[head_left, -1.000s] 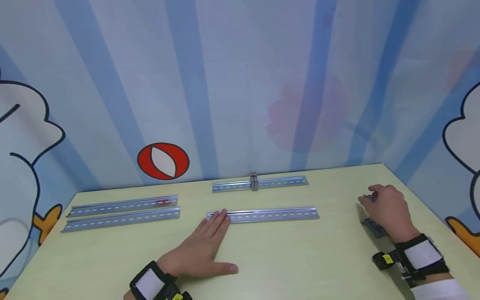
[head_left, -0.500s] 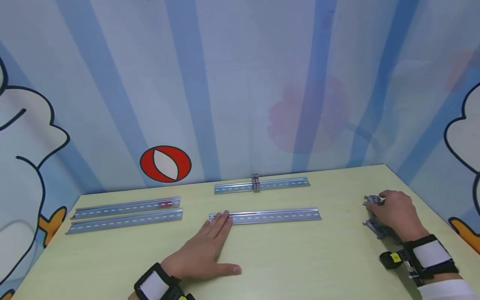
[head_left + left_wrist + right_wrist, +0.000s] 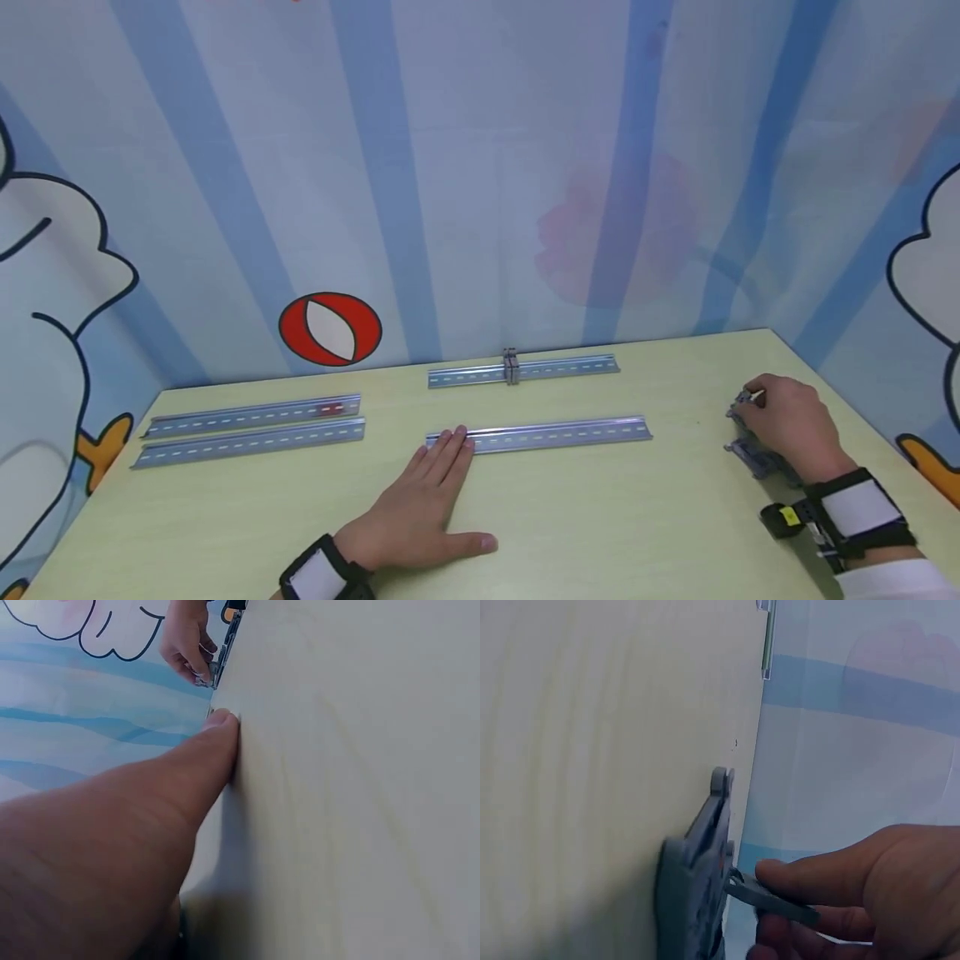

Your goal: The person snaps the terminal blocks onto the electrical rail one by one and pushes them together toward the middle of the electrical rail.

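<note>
metal rails lie on the pale green worktop [image 3: 600, 533]. the left hand [image 3: 420, 508] lies flat, fingers straight and together, its fingertips [image 3: 457, 437] on the left end of the near rail [image 3: 547, 433]. against the picture from half a second ago this rail sits a little further to the right, and the left hand has gone with it, so the hand seems to be sliding or steadying the rail; that reads as lining it up.

the right hand [image 3: 787, 421] is at the right side of the worktop, well apart from the rail. its fingers are curled round a small grey clip [image 3: 742, 402], pinched between thumb and fingertips, as the right wrist view also shows [image 3: 769, 896]. a second ago this hand was higher and further left; it has since come down and to the right, and the clip it holds now sits close above a second grey clip [image 3: 753, 457] lying on the worktop. whether the two clips touch cannot be told.

behind, a far rail [image 3: 570, 367] carries a small grey block [image 3: 511, 367] at its middle. to the left two more rails [image 3: 247, 425] lie side by side, the rear one with a red mark [image 3: 328, 407]. none of these has shifted.
</note>
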Action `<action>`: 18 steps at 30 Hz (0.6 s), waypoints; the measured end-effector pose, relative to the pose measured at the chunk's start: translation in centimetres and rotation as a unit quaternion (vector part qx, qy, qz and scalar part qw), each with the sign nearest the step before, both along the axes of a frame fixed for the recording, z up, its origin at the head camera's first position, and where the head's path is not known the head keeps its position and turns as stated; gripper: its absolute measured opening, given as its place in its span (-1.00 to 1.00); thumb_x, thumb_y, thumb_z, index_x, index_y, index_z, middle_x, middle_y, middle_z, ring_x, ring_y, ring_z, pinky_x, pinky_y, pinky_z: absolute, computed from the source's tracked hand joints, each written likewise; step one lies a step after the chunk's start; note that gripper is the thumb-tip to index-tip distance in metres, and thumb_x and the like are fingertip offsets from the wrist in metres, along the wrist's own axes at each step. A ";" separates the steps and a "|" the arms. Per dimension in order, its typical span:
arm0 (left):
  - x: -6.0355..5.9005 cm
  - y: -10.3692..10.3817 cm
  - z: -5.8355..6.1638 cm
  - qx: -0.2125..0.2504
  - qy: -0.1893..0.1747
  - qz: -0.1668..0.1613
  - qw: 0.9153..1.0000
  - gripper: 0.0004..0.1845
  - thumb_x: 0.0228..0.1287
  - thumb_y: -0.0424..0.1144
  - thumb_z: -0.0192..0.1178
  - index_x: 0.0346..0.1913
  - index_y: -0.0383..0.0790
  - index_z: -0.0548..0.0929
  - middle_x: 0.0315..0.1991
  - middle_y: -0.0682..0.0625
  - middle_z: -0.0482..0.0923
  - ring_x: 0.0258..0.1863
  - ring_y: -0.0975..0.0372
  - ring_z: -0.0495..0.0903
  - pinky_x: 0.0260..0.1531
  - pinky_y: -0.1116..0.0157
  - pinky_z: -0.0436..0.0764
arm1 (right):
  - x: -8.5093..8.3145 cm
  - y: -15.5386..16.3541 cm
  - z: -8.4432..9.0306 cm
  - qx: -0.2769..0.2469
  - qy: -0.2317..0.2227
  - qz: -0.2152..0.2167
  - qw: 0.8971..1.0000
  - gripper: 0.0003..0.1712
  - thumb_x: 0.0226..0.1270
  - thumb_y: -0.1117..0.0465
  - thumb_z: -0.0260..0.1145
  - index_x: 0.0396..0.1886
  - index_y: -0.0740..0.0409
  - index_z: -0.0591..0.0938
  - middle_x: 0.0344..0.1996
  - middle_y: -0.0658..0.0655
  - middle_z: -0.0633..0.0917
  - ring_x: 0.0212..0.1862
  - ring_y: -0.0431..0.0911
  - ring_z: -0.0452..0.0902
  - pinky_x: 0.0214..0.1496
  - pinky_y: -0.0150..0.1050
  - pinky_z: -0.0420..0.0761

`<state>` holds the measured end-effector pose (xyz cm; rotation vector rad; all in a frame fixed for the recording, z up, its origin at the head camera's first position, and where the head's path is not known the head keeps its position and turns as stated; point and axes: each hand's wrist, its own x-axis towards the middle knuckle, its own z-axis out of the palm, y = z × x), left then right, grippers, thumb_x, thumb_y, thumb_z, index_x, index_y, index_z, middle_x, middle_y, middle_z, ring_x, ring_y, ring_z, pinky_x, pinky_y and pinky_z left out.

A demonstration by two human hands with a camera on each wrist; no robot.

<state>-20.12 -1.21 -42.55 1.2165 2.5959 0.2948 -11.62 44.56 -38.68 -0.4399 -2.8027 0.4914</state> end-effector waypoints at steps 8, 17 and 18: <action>0.0 0.0 0.3 0.028 -0.029 -0.003 0.999 0.22 0.06 0.61 -0.08 0.57 -0.12 -0.18 0.59 -0.01 -0.37 0.56 0.11 -0.35 0.47 -0.09 -0.22 | -0.2 -3.2 1.2 -0.028 0.061 0.060 0.996 -0.66 0.20 0.23 0.41 -0.14 0.40 0.64 -0.46 0.23 0.72 -0.55 -0.11 0.55 -0.58 -0.23 0.47; 0.1 -0.1 0.3 0.033 -0.030 0.004 0.999 0.22 0.06 0.61 -0.07 0.57 -0.13 -0.17 0.59 -0.02 -0.36 0.56 0.10 -0.33 0.47 -0.09 -0.22 | -1.3 -7.2 1.5 -0.120 -0.024 0.082 0.989 -0.60 0.16 0.10 0.46 -0.12 0.31 0.69 -0.48 0.04 0.75 -0.50 -0.15 0.61 -0.47 -0.23 0.52; 0.1 -0.1 0.3 0.031 -0.030 0.005 0.999 0.23 0.05 0.62 -0.08 0.57 -0.12 -0.18 0.59 -0.01 -0.37 0.56 0.10 -0.34 0.47 -0.08 -0.23 | -1.4 -7.4 1.3 -0.118 -0.022 0.082 0.989 -0.60 0.16 0.11 0.46 -0.12 0.32 0.70 -0.49 0.04 0.75 -0.51 -0.16 0.60 -0.47 -0.23 0.52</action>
